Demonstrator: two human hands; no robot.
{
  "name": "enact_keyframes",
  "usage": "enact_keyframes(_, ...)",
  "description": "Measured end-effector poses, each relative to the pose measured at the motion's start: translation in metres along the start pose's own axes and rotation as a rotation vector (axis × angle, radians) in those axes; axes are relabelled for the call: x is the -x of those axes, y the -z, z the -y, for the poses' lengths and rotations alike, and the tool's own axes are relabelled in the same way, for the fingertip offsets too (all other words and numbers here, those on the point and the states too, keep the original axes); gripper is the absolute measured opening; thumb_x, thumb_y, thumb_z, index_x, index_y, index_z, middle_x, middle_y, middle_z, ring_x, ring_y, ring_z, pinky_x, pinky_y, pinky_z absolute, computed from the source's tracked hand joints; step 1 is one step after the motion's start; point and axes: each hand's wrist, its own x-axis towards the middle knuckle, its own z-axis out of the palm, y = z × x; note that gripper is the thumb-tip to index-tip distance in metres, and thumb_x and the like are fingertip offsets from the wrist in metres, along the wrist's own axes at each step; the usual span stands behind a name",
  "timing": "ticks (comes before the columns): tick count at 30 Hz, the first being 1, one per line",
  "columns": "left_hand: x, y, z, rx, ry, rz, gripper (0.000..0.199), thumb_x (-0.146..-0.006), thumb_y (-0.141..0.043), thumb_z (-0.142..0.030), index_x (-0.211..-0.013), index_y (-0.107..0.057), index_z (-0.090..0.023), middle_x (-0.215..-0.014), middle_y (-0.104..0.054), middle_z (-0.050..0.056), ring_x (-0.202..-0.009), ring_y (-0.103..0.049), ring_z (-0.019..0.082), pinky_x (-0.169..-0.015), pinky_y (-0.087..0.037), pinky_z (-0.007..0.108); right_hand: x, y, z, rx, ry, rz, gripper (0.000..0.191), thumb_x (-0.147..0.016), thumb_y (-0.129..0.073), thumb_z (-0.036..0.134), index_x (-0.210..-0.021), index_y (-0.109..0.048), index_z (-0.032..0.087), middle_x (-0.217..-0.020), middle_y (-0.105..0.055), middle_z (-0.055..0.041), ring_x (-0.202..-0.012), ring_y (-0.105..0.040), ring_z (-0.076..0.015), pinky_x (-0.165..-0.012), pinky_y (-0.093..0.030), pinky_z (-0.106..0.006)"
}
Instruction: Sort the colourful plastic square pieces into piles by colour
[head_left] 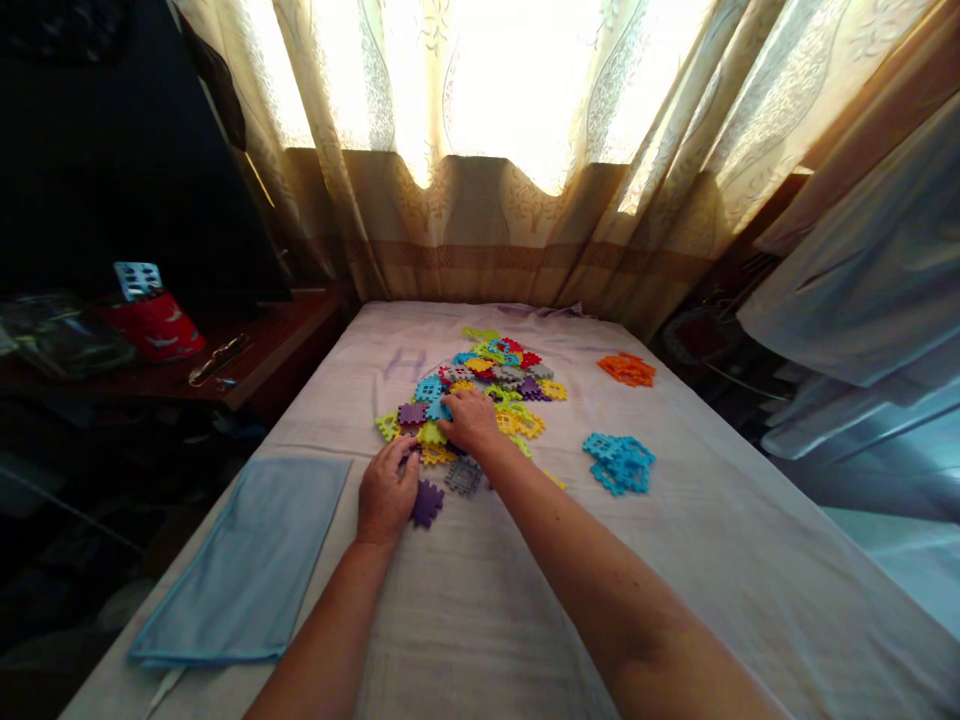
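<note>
A heap of flat, notched plastic pieces in several colours lies mid-table, with yellow pieces (522, 421) on its right side. My right hand (469, 421) reaches into the heap, its fingers curled on a blue piece (437, 409). At the heap's near left edge rests my left hand (388, 487), fingers bent and somewhat apart, beside a dark purple piece (427, 503); nothing shows in it. A grey piece (463, 476) lies between the forearms. To the right are a small pile of blue pieces (620, 463) and, farther back, a pile of orange pieces (627, 369).
A folded light blue cloth (251, 560) lies on the left of the sheet-covered surface (465, 620). Left of it, a brown desk (262, 350) holds a red pouch (161, 328) and a dark screen (127, 150). Curtains (495, 220) hang behind.
</note>
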Motion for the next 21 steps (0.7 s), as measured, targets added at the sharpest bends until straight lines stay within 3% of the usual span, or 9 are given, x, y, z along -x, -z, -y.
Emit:
enact_keyframes(4, -0.001, 0.002, -0.001, 0.01, 0.042, 0.026, 0.03, -0.087, -0.05, -0.03, -0.107, -0.07, -0.021, -0.116, -0.073, 0.006, -0.111, -0.067, 0.022, -0.102, -0.051, 0.037, 0.001, 0.002, -0.004, -0.057, -0.009, -0.062, 0.038, -0.087, -0.059, 0.038, -0.121, -0.066, 0.023, -0.123, -0.066, -0.0092, -0.117, -0.055, -0.0264, -0.098, -0.041, -0.04)
enact_keyframes(7, -0.001, 0.003, 0.0, 0.018, 0.055, 0.038, 0.03, -0.087, -0.05, -0.031, -0.107, -0.07, -0.022, -0.117, -0.073, 0.006, -0.111, -0.066, 0.023, -0.103, -0.051, 0.038, 0.012, 0.007, -0.024, -0.142, -0.032, -0.181, 0.038, -0.086, -0.06, 0.04, -0.12, -0.067, 0.023, -0.123, -0.068, -0.0091, -0.116, -0.057, -0.0256, -0.1, -0.042, -0.039)
enact_keyframes(12, -0.002, 0.003, 0.0, 0.024, 0.057, 0.042, 0.031, -0.087, -0.05, -0.032, -0.108, -0.07, -0.021, -0.117, -0.073, 0.006, -0.112, -0.066, 0.023, -0.103, -0.05, 0.038, 0.049, 0.027, -0.102, -0.211, -0.203, -0.292, 0.036, -0.084, -0.062, 0.038, -0.115, -0.07, 0.021, -0.119, -0.071, -0.0093, -0.112, -0.062, -0.0259, -0.099, -0.046, -0.04)
enact_keyframes(17, -0.002, 0.004, 0.0, 0.007, 0.062, 0.057, 0.032, -0.087, -0.051, -0.034, -0.108, -0.071, -0.021, -0.117, -0.073, 0.006, -0.112, -0.066, 0.023, -0.104, -0.049, 0.038, 0.091, 0.051, -0.181, -0.204, -0.564, -0.267, 0.038, -0.084, -0.061, 0.042, -0.113, -0.071, 0.021, -0.118, -0.072, -0.0087, -0.11, -0.065, -0.0256, -0.094, -0.049, -0.036)
enact_keyframes(21, -0.003, 0.008, -0.003, -0.003, 0.079, 0.075, 0.033, -0.086, -0.051, -0.035, -0.109, -0.07, -0.022, -0.118, -0.072, 0.005, -0.114, -0.065, 0.022, -0.105, -0.048, 0.038, 0.11, 0.06, -0.216, -0.145, -0.763, -0.173, 0.042, -0.082, -0.062, 0.045, -0.115, -0.071, 0.021, -0.116, -0.073, -0.0097, -0.107, -0.067, -0.0273, -0.087, -0.052, -0.035)
